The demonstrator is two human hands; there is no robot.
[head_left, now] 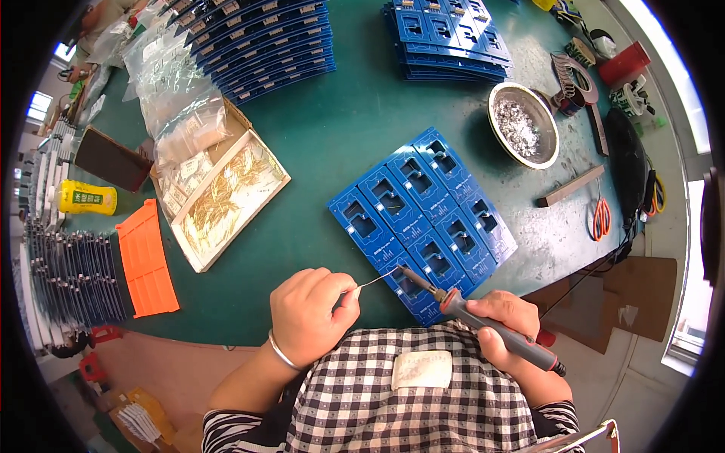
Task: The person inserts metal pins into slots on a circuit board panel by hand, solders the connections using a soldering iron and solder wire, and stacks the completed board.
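On my feed, the left hand (310,306) was clenched, pinching a thin solder wire (371,282) between thumb and forefinger. The right hand (504,321) gripped a grey soldering iron (461,308), its tip angled over the near-left end of a blue circuit-board panel (434,221). Wire and tip came together there, though I couldn't tell whether they touched. The panel lay slantwise on the green worktop (310,219), just beyond the checked apron (362,392). I had a tray (198,260) of gold-coloured pins (238,170) to its left.
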